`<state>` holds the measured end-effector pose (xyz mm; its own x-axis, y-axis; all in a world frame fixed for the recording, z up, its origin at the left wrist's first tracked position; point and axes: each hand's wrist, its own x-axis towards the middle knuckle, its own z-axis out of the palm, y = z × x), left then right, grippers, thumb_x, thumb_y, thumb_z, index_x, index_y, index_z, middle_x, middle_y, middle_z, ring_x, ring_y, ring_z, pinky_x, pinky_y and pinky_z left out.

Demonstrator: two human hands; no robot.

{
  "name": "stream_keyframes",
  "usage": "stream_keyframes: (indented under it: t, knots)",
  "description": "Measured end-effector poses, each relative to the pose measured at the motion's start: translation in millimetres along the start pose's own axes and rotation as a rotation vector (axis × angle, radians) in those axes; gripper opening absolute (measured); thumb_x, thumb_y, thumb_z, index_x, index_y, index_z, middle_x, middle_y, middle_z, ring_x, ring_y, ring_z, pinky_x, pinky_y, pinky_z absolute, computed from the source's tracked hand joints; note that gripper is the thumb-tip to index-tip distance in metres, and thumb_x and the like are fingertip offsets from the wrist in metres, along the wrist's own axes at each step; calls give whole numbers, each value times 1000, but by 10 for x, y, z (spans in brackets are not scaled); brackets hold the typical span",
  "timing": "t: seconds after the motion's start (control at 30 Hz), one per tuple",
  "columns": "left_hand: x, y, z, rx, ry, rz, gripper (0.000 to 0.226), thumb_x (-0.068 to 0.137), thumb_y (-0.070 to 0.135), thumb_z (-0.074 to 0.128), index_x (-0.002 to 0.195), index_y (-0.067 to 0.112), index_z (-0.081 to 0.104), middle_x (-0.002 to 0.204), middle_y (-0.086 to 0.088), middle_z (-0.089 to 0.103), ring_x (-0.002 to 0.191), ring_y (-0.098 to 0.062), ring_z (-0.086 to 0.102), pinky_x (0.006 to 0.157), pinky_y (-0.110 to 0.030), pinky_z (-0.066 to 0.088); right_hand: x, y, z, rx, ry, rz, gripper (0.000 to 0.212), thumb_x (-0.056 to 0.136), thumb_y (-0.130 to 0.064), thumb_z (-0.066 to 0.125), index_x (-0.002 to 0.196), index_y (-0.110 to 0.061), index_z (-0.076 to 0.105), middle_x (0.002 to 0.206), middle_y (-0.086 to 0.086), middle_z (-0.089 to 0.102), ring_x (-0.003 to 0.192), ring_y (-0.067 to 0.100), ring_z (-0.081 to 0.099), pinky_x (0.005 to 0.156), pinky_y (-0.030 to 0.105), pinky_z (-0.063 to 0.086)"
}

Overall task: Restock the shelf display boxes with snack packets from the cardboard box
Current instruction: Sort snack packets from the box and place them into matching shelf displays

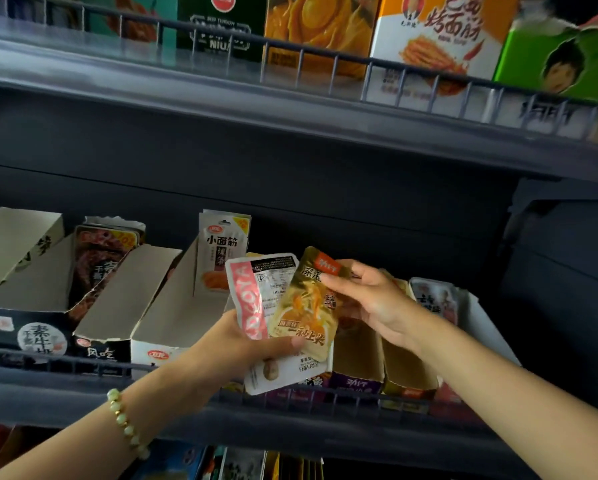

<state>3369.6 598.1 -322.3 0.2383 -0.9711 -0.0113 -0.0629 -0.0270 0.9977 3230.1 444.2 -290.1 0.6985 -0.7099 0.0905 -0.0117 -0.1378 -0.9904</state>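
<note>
Pinching gold packet (307, 308): right hand (377, 299), left hand (233, 348).

Left hand (236, 344) grips, right hand (373, 299) pinches, both raised.

On the upper shelf (290, 109), an orange box (443, 32) reads "烤面筋" and a green box (221, 32) "NIU". On the lower shelf (290, 420), a white packet (223, 258) reads "小面筋", a black box (30, 336) at the left edge "素牛", the next box (101, 351) "风吃", and a purple box (356, 384) "劲仔". The gold packet (308, 303) shows "劲仔" and "一秒上头", the pink-striped packet (252, 306) "DCOYA".
</note>
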Motion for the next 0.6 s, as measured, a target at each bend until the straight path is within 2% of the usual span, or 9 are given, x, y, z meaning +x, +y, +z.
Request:
stream_keyframes:
  t: [0.07, 0.13, 0.2, 0.27, 0.33, 0.4, 0.5, 0.6]
  knots:
    - [4, 31, 53, -12, -25, 11, 43, 67, 26, 76, 106, 11, 63, 94, -6, 76, 86, -22, 73, 81, -38, 59, -84, -42, -108, 76, -30, 50, 23, 87, -13, 63, 110, -14, 61, 88, 2, 70, 76, 10, 69, 57, 21, 55]
    - [21, 63, 129, -30, -57, 42, 39, 70, 22, 75, 106, 11, 63, 95, -7, 76, 87, -22, 73, 76, -33, 59, -159, -60, -218, 151, -69, 100, 21, 86, -12, 61, 107, -13, 64, 84, 2, 71, 71, 9, 69, 52, 19, 53]
    - [54, 93, 228, -30, -80, 63, 35, 72, 19, 74, 105, 11, 64, 95, -7, 76, 87, -22, 73, 72, -28, 59, -222, -81, -329, 183, -96, 123, 22, 79, -15, 64, 102, -14, 66, 81, 2, 72, 70, 10, 69, 51, 19, 53]
    - [108, 119, 328, -13, -65, 59, 33, 73, 19, 73, 104, 10, 65, 93, -7, 76, 83, -20, 73, 67, -25, 58, -253, -96, -474, 142, -68, 100, 26, 78, -15, 65, 104, -14, 65, 86, 3, 73, 75, 11, 70, 55, 20, 55]
    - [182, 138, 381, 10, -12, 46, 31, 77, 20, 72, 105, 8, 65, 90, -7, 76, 78, -19, 73, 63, -25, 57, -253, -116, -649, 91, 26, 32, 24, 84, -13, 65, 108, -13, 64, 94, 6, 72, 82, 13, 70, 64, 22, 57]
    - [264, 144, 381, 38, 51, 39, 25, 83, 19, 70, 105, 8, 65, 88, -7, 76, 78, -21, 73, 65, -30, 59, -237, -150, -840, 62, 157, -48, 21, 85, -13, 65, 106, -14, 63, 101, 7, 71, 87, 14, 70, 70, 23, 58]
    - [366, 126, 319, 34, 157, 25, 14, 87, 16, 66, 101, 12, 64, 83, -6, 75, 78, -23, 72, 71, -33, 58, -175, -200, -1110, -78, 350, -141, 21, 88, -14, 65, 109, -15, 62, 104, 5, 69, 88, 14, 68, 69, 22, 58]
    - [446, 82, 249, 35, 180, 12, 13, 87, 16, 67, 100, 16, 64, 83, -4, 76, 75, -20, 72, 68, -31, 55, -41, -174, -1207, -296, 397, -145, 20, 91, -17, 63, 111, -19, 61, 101, 0, 67, 91, 15, 66, 79, 30, 57]
